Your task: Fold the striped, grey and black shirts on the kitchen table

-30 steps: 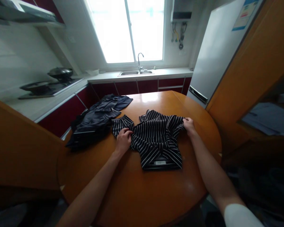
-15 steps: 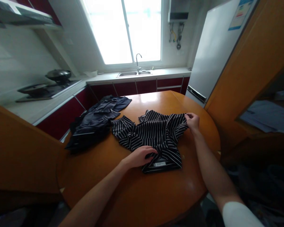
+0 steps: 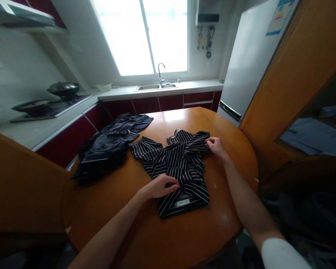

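Observation:
A black shirt with white stripes (image 3: 173,158) lies rumpled on the round wooden table (image 3: 145,239), its neckline and pale label (image 3: 182,202) towards me. My left hand (image 3: 162,186) rests at the shirt near the neckline, thumb and fingertips brought together on the cloth. At the far right edge, my right hand (image 3: 217,146) pinches the end of a sleeve (image 3: 198,144). The other sleeve (image 3: 146,148) spreads out to the left, with nothing touching it.
Dark folded clothes (image 3: 109,145) lie along the table's left side. Beyond are a counter with a sink (image 3: 156,87) and a stove with pans (image 3: 63,89). A fridge (image 3: 249,63) stands at the right, beside a wooden partition and a shelf holding papers (image 3: 316,136).
My right hand has moved left and slightly down, bringing the sleeve inward. The shirt's neckline has shifted down and left, and my left hand has moved slightly left.

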A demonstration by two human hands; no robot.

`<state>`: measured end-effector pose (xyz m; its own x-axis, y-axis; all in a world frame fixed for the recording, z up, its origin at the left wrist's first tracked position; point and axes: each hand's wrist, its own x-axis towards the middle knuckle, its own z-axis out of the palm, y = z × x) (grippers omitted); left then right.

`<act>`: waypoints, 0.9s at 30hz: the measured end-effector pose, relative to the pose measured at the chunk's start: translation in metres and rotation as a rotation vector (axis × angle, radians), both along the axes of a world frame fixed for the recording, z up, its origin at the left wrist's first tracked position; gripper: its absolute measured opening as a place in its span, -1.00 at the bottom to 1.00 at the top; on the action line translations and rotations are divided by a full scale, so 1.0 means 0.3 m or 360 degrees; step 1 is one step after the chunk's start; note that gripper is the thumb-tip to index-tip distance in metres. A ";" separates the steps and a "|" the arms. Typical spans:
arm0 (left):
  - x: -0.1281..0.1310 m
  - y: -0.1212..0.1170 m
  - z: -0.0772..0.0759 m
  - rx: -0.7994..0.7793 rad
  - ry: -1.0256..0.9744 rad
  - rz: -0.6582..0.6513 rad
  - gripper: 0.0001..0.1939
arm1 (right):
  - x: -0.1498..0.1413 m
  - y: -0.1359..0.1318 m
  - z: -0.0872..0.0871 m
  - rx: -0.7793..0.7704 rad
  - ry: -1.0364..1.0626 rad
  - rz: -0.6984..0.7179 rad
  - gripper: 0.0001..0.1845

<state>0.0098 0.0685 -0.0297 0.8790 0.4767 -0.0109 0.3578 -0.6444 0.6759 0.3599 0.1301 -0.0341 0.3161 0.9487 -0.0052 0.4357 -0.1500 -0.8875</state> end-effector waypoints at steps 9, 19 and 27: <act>-0.026 0.008 0.008 -0.0343 0.0288 -0.0126 -0.43 | -0.009 0.025 -0.093 -0.0266 -0.0642 -0.0386 -0.25; -0.035 0.008 0.014 -0.0937 -0.0227 0.0103 -0.43 | 0.064 0.059 -0.085 0.0136 -0.0417 -0.0399 -0.74; -0.072 0.128 -0.063 0.0498 -0.0578 0.0931 -0.75 | 0.224 0.036 0.114 0.1170 -0.0377 -0.1180 -0.72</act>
<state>-0.0117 0.1069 -0.0488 0.4043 0.7997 0.4439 0.4899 -0.5992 0.6332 0.4270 0.1410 0.0003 0.7328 0.2649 0.6267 0.6286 0.0888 -0.7726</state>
